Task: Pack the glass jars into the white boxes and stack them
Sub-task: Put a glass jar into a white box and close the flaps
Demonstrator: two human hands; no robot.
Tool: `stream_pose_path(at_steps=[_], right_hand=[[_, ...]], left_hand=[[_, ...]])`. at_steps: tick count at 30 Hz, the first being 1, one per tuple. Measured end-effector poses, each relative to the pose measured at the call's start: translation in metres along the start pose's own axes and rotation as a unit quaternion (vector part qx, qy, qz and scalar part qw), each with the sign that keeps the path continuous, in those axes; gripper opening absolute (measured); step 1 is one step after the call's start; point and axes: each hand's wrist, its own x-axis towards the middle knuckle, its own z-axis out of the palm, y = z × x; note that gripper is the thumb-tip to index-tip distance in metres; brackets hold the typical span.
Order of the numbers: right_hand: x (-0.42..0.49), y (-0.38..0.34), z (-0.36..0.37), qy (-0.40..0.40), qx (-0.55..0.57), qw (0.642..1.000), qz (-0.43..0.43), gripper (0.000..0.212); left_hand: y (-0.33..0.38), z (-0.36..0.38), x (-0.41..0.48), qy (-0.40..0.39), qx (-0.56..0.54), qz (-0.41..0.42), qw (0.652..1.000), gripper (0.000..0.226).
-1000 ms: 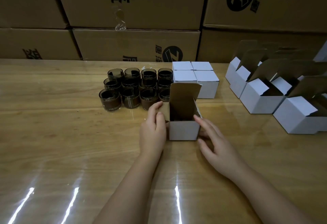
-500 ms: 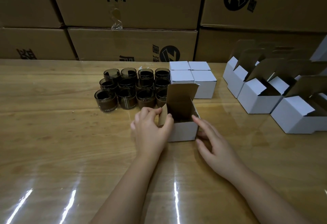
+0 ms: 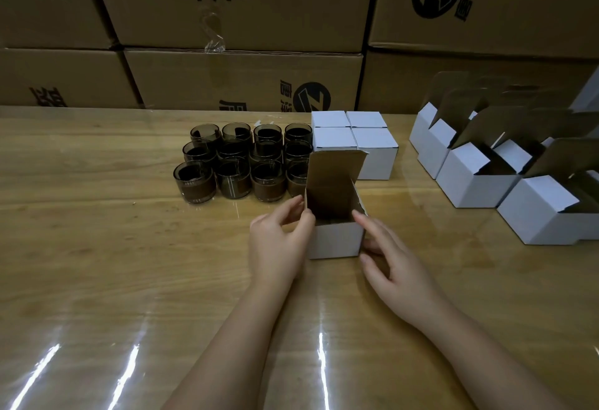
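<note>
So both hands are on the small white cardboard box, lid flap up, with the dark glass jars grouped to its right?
Not quite: the head view shows the dark glass jars grouped to the left of the small white cardboard box, not the right. The rest holds: left hand and right hand are both on the box, its lid flap up.

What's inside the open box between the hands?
Only brown inner walls show inside the open box, lid flap upright. No jar shows above the rim; its front wall hides the floor. The left hand holds its left edge; right hand touches its side.
</note>
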Motion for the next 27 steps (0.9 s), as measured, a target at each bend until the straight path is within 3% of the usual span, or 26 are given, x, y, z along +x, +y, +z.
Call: stream_pose_path(at_steps=[10,27], right_hand=[[0.000,-0.001,0.000,-0.007,0.000,1.000,-0.007,0.073],[-0.001,-0.008,0.001,0.005,-0.035,0.999,-0.010,0.075]], left_hand=[[0.003,0.003,-0.002,0.018,-0.001,0.020,1.000,0.028],[-0.006,0.003,0.002,-0.015,-0.060,-0.030,0.998,0.016]])
